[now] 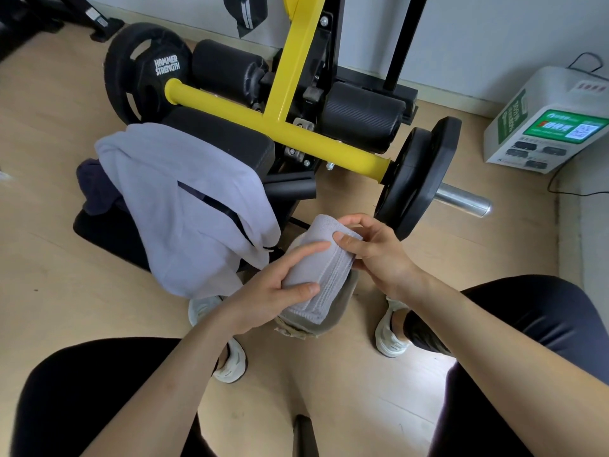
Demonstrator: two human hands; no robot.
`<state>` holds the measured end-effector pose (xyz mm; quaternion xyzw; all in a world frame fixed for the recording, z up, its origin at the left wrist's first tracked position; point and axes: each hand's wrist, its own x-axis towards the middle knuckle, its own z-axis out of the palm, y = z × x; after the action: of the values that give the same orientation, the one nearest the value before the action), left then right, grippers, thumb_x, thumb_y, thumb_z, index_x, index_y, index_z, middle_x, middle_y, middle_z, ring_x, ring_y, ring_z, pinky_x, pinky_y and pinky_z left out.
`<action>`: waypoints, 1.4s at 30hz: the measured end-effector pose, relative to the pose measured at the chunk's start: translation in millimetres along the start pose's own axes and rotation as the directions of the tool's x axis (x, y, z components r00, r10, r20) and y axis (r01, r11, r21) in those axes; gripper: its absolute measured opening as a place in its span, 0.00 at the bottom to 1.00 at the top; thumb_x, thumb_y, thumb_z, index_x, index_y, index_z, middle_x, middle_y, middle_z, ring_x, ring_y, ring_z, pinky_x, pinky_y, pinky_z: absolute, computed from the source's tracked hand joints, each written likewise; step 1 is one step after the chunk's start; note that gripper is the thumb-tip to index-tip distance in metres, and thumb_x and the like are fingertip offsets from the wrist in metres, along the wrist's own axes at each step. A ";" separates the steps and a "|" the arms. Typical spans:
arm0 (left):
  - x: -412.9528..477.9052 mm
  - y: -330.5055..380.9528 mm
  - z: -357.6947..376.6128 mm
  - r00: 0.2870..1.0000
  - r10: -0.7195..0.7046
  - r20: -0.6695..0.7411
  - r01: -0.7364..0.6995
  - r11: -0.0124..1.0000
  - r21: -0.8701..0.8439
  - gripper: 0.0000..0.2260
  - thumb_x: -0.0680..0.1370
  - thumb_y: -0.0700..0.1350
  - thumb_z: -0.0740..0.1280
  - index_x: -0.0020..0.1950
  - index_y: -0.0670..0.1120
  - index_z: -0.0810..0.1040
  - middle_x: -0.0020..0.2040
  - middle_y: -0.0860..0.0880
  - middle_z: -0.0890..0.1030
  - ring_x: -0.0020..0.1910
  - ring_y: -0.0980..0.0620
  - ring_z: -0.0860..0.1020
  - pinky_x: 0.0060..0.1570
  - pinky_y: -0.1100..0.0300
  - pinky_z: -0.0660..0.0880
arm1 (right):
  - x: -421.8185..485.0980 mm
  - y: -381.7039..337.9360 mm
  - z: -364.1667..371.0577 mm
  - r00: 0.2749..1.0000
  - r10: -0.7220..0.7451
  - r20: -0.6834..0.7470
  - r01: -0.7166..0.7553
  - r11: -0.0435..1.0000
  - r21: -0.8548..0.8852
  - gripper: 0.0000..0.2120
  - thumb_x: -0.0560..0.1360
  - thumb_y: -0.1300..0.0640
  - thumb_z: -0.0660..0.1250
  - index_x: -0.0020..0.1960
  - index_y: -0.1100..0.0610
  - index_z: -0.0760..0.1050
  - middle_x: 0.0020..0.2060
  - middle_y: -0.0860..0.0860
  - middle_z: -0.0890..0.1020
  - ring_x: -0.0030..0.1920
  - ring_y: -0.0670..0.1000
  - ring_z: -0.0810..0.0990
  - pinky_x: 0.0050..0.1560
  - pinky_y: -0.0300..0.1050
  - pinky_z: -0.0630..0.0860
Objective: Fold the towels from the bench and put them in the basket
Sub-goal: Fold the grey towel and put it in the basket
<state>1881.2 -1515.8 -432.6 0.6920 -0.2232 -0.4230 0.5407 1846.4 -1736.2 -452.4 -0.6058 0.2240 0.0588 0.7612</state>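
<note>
step: folding looks done, folded towel [324, 272] pinched between thumb and fingers of left hand [273, 296] and right hand [375, 255], right over basket [298, 329] | next: lower it in flat, I reckon

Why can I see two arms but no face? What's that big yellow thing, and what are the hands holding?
The camera sits on the person's head and looks down, so you see only their own arms, legs and white shoes. The left hand and the right hand both hold a small folded towel. Under it is a beige basket on the floor. The yellow and black thing is a gym machine with round weight plates. Over its black bench hangs a big light towel, not yet folded, with a dark cloth beside it.
</note>
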 end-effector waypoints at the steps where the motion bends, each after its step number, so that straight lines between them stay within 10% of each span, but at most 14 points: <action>1: 1.2 -3.1 3.3 1.000 -0.025 -0.006 0.025 1.000 0.006 0.24 0.83 0.43 0.67 0.74 0.64 0.69 0.72 0.53 0.71 0.66 0.57 0.74 0.60 0.59 0.78 | 0.3 3.9 -1.0 1.000 0.014 -0.007 -0.014 0.999 -0.033 0.09 0.76 0.62 0.72 0.55 0.58 0.77 0.44 0.52 0.81 0.43 0.49 0.80 0.41 0.44 0.80; 11: 17.2 -63.8 33.1 0.959 -0.284 0.003 0.282 0.951 -0.131 0.26 0.80 0.39 0.68 0.69 0.67 0.73 0.70 0.53 0.72 0.66 0.52 0.75 0.61 0.54 0.79 | 14.8 63.2 -25.7 0.967 0.254 0.008 -0.231 0.894 -0.385 0.14 0.77 0.55 0.71 0.60 0.57 0.76 0.53 0.58 0.79 0.49 0.53 0.80 0.46 0.49 0.84; 20: 91.9 -157.1 57.5 0.803 -0.469 -0.368 0.309 0.855 -0.416 0.28 0.78 0.39 0.72 0.73 0.59 0.70 0.71 0.47 0.69 0.63 0.51 0.75 0.59 0.58 0.77 | 84.3 122.3 -69.9 0.964 0.247 -0.096 -0.201 0.448 -0.871 0.27 0.73 0.52 0.74 0.71 0.52 0.71 0.66 0.57 0.72 0.64 0.58 0.75 0.65 0.46 0.70; 30: 168.4 -219.6 95.3 0.613 -0.571 -0.546 0.206 0.783 -0.588 0.32 0.80 0.41 0.72 0.78 0.56 0.61 0.68 0.51 0.68 0.60 0.53 0.72 0.39 0.79 0.72 | 129.1 201.3 -88.7 0.990 0.112 -0.083 -0.128 0.486 -0.864 0.36 0.70 0.60 0.73 0.76 0.55 0.65 0.67 0.59 0.73 0.63 0.62 0.76 0.65 0.49 0.71; 34: 190.6 -235.6 104.8 0.609 -0.513 -0.604 0.222 0.842 -0.491 0.38 0.79 0.46 0.72 0.78 0.61 0.50 0.70 0.56 0.60 0.67 0.53 0.65 0.64 0.57 0.69 | 125.3 214.8 -94.5 0.997 0.053 -0.052 -0.071 0.476 -0.877 0.37 0.68 0.62 0.75 0.75 0.57 0.66 0.66 0.58 0.72 0.62 0.61 0.76 0.64 0.51 0.73; 42: 190.0 -246.5 98.3 0.618 -0.523 -0.587 0.369 0.852 -0.371 0.40 0.77 0.52 0.73 0.78 0.63 0.49 0.71 0.46 0.61 0.64 0.49 0.65 0.61 0.55 0.66 | 125.7 213.7 -96.0 0.997 0.059 -0.041 -0.064 0.465 -0.883 0.39 0.67 0.62 0.76 0.75 0.56 0.66 0.66 0.56 0.72 0.62 0.59 0.77 0.63 0.48 0.73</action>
<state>1866.5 -1638.6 -734.6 0.7674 0.2126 -0.2887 0.5315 1855.5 -1794.7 -711.6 -0.9033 0.1850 0.1920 0.3362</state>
